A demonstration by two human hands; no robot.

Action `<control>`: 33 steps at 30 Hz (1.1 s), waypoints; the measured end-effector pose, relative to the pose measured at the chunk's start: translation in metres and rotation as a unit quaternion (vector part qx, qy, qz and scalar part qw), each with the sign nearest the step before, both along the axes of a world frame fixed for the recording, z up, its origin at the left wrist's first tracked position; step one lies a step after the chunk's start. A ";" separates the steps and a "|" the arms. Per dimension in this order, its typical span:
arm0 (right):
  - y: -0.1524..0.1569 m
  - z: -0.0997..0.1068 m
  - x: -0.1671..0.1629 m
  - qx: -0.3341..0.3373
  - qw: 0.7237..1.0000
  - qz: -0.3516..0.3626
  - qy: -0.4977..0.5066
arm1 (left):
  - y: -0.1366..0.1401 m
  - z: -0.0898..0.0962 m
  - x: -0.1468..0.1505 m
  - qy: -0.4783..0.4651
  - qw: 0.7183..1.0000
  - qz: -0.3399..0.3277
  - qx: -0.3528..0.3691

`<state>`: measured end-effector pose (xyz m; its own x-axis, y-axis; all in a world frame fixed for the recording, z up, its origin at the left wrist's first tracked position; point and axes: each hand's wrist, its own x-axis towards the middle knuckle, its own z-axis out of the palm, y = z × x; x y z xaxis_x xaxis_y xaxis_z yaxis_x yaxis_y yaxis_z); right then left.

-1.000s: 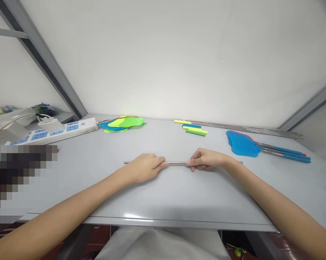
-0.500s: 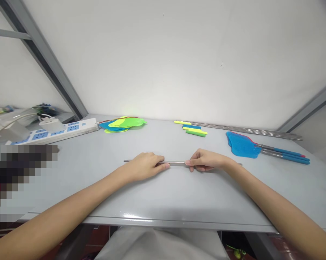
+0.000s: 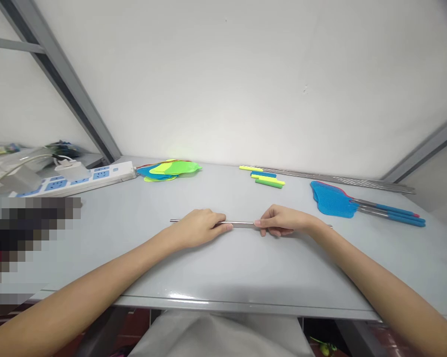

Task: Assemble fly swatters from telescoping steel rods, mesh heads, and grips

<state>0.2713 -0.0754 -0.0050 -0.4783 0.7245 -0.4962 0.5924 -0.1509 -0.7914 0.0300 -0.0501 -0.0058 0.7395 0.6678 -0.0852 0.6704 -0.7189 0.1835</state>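
Nearest, we list pale cloth (image 3: 223,337) below the front edge of the grey tabletop (image 3: 238,272). Next, one thin metal rod (image 3: 241,223), lying crosswise near the middle of the tabletop. Our left hand (image 3: 200,228) is closed over it, fingers on the far side and thumb on the near; our right hand (image 3: 277,220) pinches it between thumb and curled fingers. To the right we record blue fly swatters (image 3: 333,199) with blue grips; to the left, a white power strip (image 3: 78,185). Farther back: yellow, blue and green tubes (image 3: 268,179), flat coloured swatter heads (image 3: 175,169), and long metal rods (image 3: 338,178) by the wall (image 3: 223,89).
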 end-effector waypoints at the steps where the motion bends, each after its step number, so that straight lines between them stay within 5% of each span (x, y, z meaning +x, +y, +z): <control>1: 0.000 0.000 0.000 0.001 1.000 0.001 -0.001 | 0.000 0.000 0.000 0.000 1.000 0.001 -0.001; 33: -0.002 0.001 -0.002 0.028 0.999 0.020 -0.013 | -0.002 0.003 -0.001 -0.003 1.000 0.003 -0.007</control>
